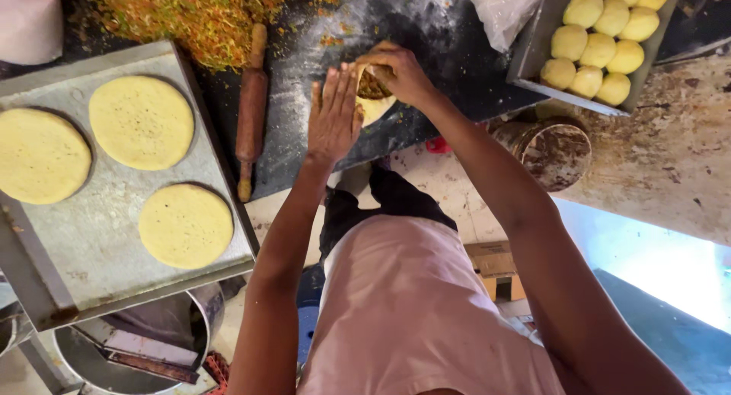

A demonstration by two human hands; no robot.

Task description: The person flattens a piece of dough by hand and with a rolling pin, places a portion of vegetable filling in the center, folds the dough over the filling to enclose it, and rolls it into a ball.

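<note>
Folding a filled dough round point(375, 98) is occupying both hands above the dark floured desk point(426, 37), just right of the wooden rolling pin point(251, 109). The left hand point(335, 117) is standing edge-on against the round's left side, fingers straight and closed together, bracing it rather than gripping. The right hand point(400, 71) is curling over the top, fingers pinched narrow on the upper dough edge and drawing it over the brown filling point(371, 85).

The round is looking thin, soft and limp; it is likely to stretch or tear if pulled hard, and the crumbly filling is likely to spill if tilted. Support is best taken under the base, with light pinches at the rim.

Left of the rolling pin, a metal tray point(99, 235) is carrying three flat rolled rounds point(141, 122). Beyond the pin's far end, a heap of chopped filling mix point(198, 14) is lying on the desk. Well to the right of the pin, a second tray point(533, 52) is holding dough balls point(598, 51).
</note>
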